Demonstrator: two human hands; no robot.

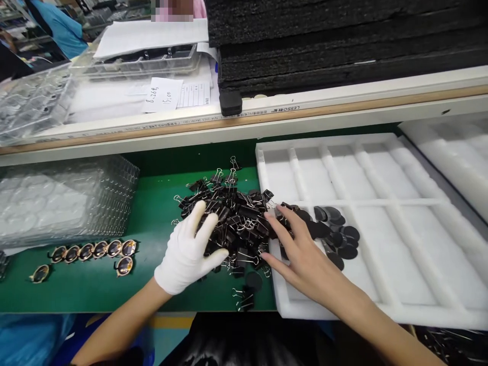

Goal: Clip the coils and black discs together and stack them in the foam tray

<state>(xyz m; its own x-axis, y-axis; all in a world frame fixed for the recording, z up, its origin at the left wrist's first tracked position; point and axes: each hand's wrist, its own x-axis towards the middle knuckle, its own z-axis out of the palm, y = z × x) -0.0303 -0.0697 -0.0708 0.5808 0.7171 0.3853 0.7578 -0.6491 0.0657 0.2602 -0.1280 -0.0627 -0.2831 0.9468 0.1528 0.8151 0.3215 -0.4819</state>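
A heap of black binder clips (244, 218) with wire handles lies on the green tabletop (152, 287). My left hand (188, 249), in a white glove, rests at the heap's left side with its fingers spread. Bare and also spread, my right hand (295, 249) reaches over the heap's right side, fingertips at the clips. Neither hand shows anything gripped. Dark round lens-like discs (345, 241) lie beyond my right hand, partly in the white foam tray (385, 239). One more dark disc (253, 280) and a few clips (243, 299) sit near the front edge.
Sunglasses (101, 249) with round frames stand in a row at the left. Behind them are stacked clear plastic trays (68, 198). A white shelf edge (171, 129) crosses behind, bearing black foam slabs (343, 51) and papers (163, 94). A person in blue (61, 30) is at the far left.
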